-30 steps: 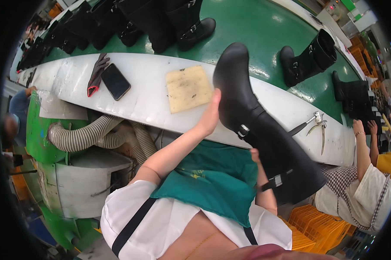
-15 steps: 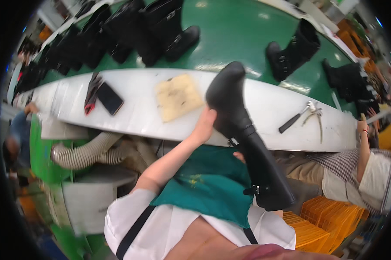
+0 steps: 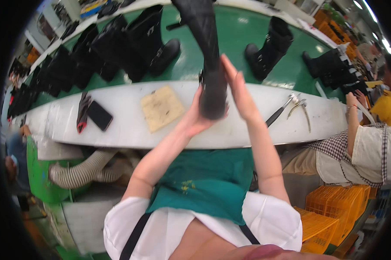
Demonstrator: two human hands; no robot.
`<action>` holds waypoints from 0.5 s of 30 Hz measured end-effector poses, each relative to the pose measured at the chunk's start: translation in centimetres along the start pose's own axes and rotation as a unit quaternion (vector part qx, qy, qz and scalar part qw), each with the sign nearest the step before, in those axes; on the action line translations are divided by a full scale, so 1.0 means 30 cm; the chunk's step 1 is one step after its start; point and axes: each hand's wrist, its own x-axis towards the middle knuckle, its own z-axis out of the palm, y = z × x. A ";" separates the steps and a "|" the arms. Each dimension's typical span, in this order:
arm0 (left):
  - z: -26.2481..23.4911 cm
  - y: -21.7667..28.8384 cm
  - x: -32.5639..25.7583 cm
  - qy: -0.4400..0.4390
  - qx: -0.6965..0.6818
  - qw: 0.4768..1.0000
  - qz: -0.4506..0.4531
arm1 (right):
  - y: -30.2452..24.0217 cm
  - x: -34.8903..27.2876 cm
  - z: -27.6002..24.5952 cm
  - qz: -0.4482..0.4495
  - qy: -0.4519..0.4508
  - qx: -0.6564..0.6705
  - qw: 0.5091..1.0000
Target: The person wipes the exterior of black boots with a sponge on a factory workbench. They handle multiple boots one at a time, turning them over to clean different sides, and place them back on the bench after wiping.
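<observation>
Left hand [image 3: 195, 115] clasps the black boot [image 3: 210, 65] low, right hand [image 3: 240, 93] lies flat alongside: apparently a positioning step, next needing steady support.

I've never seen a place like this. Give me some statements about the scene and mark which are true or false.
1. The left hand holds the black boot near its toe. True.
2. The right hand grips the black-handled tool. False: it is at the boot's side, fingers extended; the tool lies on the white bench.
3. The phone lies between the glove and the yellowish sheet. True.
4. The orange crates are on the person's left. False: they are on the right.
5. The person wears a green apron. True.
</observation>
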 end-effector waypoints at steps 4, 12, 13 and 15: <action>0.054 0.050 -0.018 0.019 -0.032 0.999 0.007 | -0.017 0.051 0.021 0.049 0.007 0.053 0.997; 0.032 0.087 -0.044 -0.011 -0.050 0.998 -0.044 | 0.107 0.135 -0.002 0.167 0.032 0.035 0.985; 0.017 0.094 -0.050 -0.025 -0.046 0.997 -0.063 | 0.126 0.138 0.012 0.167 0.031 0.028 0.985; 0.014 0.062 -0.094 0.104 0.176 0.977 0.069 | 0.192 0.124 0.034 0.141 0.035 0.005 0.989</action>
